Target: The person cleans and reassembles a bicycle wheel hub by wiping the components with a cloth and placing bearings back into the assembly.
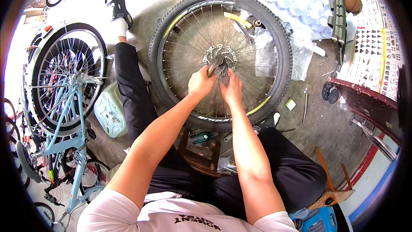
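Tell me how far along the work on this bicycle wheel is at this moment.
Done: the wheel is off any bike, tyre on, lying on the floor between the person's legs. In hand: the left hand grips a dark tool at the hub by the brake disc, and the right hand steadies the centre. Left: the hub work looks unfinished, and the wheel is not yet refitted.

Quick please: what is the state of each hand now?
Left hand: closed, gripping a dark tool at the wheel hub.
Right hand: fingers on the hub; grip cannot be told.

Bright, even daylight — blown-out glare at the left rim, strong fisheye bending, dark vignetted corners.
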Available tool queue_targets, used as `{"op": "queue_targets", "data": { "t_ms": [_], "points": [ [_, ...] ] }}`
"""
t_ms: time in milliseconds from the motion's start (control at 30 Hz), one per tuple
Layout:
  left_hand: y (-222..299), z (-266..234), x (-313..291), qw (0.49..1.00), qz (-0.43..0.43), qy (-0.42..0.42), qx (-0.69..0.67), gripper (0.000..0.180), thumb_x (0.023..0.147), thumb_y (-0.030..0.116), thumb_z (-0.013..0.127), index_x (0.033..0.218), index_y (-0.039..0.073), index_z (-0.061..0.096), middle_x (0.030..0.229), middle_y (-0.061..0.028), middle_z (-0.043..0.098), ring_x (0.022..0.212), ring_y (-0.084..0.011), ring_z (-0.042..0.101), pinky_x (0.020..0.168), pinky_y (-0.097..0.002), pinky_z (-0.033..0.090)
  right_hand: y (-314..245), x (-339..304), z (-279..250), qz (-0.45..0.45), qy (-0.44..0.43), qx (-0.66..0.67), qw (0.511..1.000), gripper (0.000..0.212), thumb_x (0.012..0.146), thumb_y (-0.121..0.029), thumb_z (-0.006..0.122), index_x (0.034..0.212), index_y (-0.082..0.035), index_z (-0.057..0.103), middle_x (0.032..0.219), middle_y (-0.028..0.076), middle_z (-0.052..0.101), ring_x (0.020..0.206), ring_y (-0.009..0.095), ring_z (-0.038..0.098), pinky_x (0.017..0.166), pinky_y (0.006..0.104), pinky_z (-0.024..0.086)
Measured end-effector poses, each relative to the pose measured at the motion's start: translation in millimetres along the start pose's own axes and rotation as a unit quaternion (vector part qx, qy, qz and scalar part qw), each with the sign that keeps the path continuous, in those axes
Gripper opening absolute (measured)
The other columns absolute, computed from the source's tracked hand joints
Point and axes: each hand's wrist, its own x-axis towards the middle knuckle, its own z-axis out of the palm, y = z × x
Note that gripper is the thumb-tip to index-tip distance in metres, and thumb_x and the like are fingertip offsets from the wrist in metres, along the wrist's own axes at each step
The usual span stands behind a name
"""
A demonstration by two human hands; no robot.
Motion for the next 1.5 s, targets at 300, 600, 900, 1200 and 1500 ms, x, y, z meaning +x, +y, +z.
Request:
{"op": "queue_targets", "data": {
  "t_ms": [300, 600, 900, 1200, 1500],
  "points": [
    [-20.1, 16.5, 13.4, 1.0, 0.0, -0.008, -0.008, 0.041, 0.085, 0.04, 0.066, 0.108, 0.007, 0.064, 0.105, -0.0233, 0.07, 0.104, -0.042, 0.065, 0.089, -0.0502, 0.05, -13.8, -0.9, -2.0, 0.016, -0.006, 0.008, 1.0, 0.073, 0.081, -0.017, 0.071, 0.146, -0.005, 0.04, 0.132, 0.021, 0.054, 0.126, 0.039, 0.046, 0.108, 0.0465, 0.038],
    [1.3, 3.0, 1.0, 0.995, 0.03, 0.034, -0.088, 0.043, 0.083, 0.04, 0.068, 0.108, 0.006, 0.063, 0.105, -0.0222, 0.07, 0.104, -0.0421, 0.065, 0.09, -0.0499, 0.05, -14.1, -2.3, -7.0, 0.011, -0.017, 0.002, 1.0, 0.071, 0.082, -0.017, 0.07, 0.145, -0.005, 0.04, 0.132, 0.022, 0.054, 0.126, 0.04, 0.046, 0.109, 0.046, 0.038],
    [-13.6, 13.6, 12.3, 1.0, 0.011, -0.006, -0.018, 0.045, 0.084, 0.039, 0.068, 0.112, 0.005, 0.063, 0.107, -0.0224, 0.07, 0.108, -0.0406, 0.064, 0.092, -0.0484, 0.049, -10.7, -1.3, -3.0, 0.002, -0.004, 0.006, 1.0, 0.072, 0.083, -0.018, 0.071, 0.146, -0.006, 0.04, 0.131, 0.022, 0.054, 0.126, 0.04, 0.046, 0.108, 0.0468, 0.039],
    [4.5, 8.4, 4.0, 0.996, 0.024, 0.026, -0.076, 0.044, 0.084, 0.04, 0.068, 0.109, 0.005, 0.063, 0.106, -0.0228, 0.07, 0.105, -0.0422, 0.064, 0.089, -0.0496, 0.05, -12.3, -1.6, -5.7, 0.023, -0.011, 0.005, 1.0, 0.073, 0.081, -0.018, 0.073, 0.145, -0.005, 0.041, 0.129, 0.023, 0.055, 0.125, 0.041, 0.047, 0.106, 0.0465, 0.04],
    [-7.7, 2.4, 3.7, 1.0, 0.01, -0.003, -0.01, 0.045, 0.084, 0.04, 0.067, 0.115, 0.007, 0.063, 0.107, -0.0233, 0.069, 0.106, -0.0419, 0.064, 0.09, -0.0497, 0.05, -11.6, -1.3, -2.2, 0.013, 0.009, -0.003, 1.0, 0.072, 0.081, -0.018, 0.072, 0.145, -0.006, 0.042, 0.126, 0.022, 0.057, 0.123, 0.04, 0.048, 0.105, 0.0466, 0.041]
  ]
}}
